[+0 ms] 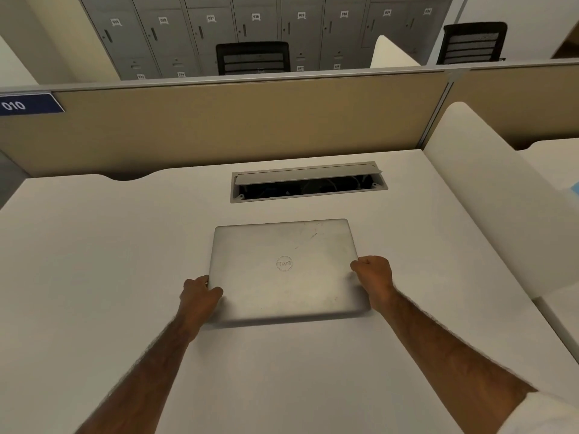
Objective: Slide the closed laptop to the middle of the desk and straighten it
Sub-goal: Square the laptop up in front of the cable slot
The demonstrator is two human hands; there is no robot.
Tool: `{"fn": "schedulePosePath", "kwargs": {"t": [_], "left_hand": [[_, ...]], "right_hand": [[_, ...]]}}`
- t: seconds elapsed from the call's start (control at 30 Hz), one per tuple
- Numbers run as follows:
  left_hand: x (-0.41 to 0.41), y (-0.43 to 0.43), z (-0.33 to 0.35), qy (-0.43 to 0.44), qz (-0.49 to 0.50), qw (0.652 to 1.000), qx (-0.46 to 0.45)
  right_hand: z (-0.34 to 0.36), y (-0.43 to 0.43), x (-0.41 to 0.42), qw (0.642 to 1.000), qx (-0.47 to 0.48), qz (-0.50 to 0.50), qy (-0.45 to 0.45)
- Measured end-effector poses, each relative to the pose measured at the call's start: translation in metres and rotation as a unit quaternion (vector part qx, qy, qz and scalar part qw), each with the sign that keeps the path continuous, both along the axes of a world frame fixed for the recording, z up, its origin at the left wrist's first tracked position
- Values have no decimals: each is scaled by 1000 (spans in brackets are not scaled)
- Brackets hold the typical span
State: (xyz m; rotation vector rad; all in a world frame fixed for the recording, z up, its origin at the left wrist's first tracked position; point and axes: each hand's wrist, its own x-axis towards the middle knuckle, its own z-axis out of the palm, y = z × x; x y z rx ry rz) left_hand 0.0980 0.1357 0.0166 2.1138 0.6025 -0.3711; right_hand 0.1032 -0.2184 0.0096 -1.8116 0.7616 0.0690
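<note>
Both bare forearms reached forward; the left hand (200,294) and the right hand (374,275) gripped with curled fingers, thumbs on top.

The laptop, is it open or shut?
Shut. The laptop lies flat on the desk with its lid down, logo on top, no screen or keys showing.
</note>
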Motion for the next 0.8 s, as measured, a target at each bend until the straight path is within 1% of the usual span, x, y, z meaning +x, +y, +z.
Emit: {"fn": "schedulePosePath", "kwargs": {"t": [0.13,0.27,0.33,0.43,0.5,0.57,0.6,0.67,0.73,0.8], "left_hand": [[-4,-5,-2,-13,0,999,41],[-3,-7,-4,-6,-9,998,67],[-6,-11,-5,-3,-31,994,105],[-18,-25,-10,-45,-57,984,164],[-29,-37,-16,-104,-84,970,202],[-36,-47,-25,-144,-139,953,225],[-38,-51,-29,-153,-168,946,230],[-41,-59,-37,-161,-219,931,245],[-44,-65,-44,-175,-260,912,264],[-46,-69,-49,-190,-289,901,261]], "right_hand": [[-3,0,0,1000,-1,-2,-4],[-5,0,1,1000,-13,3,-4],[-6,0,-1,999,-49,18,0],[-11,8,-8,986,-152,73,15],[-17,20,-19,956,-260,130,24],[-23,33,-31,910,-369,187,-11],[-25,39,-35,887,-407,215,-34],[-30,49,-41,851,-443,272,-69],[-33,61,-44,829,-445,329,-85],[-37,72,-48,807,-443,378,-94]]}}
